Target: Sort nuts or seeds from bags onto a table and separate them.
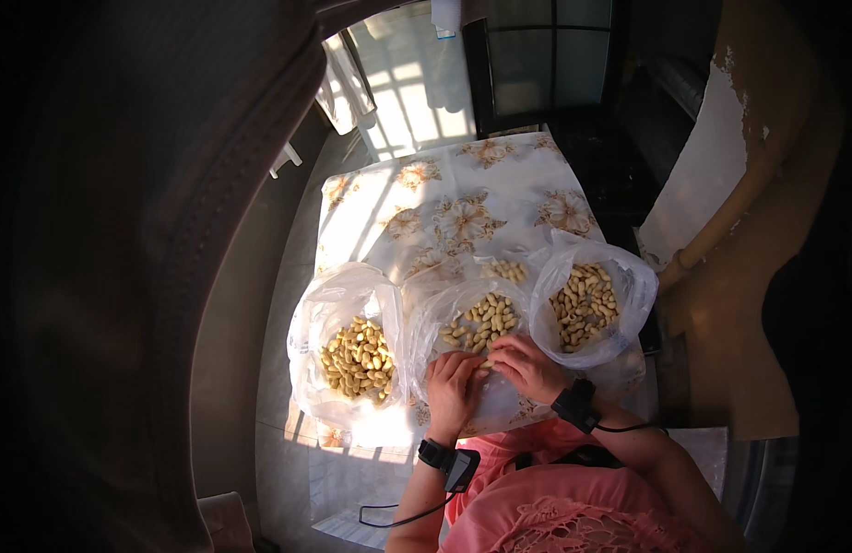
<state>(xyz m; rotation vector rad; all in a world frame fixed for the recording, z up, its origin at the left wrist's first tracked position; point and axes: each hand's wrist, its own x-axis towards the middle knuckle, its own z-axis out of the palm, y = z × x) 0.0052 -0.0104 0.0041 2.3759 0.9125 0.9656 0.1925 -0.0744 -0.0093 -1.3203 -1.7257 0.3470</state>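
Observation:
Between the fingertips of both hands is one unshelled peanut [487, 364], partly covered by the fingers. My left hand [452, 390] grips it from the left and my right hand [530, 370] from the right. They meet over the near rim of the middle clear plastic bag [426, 325], where loose peanuts [492, 318] lie. Left of my hands stands an open white plastic bag [350, 290] with a sunlit heap of peanuts [360, 359]. To the right, another open plastic bag [633, 297] holds more peanuts [584, 304].
A floral tablecloth [502, 183] covers the table under the bags. Behind the middle bag, a small group of peanuts [506, 270] shows through plastic. Each wrist wears a black strapped device, [460, 470] on the left arm, with a cable. A yellowish pipe [723, 221] runs along the right wall.

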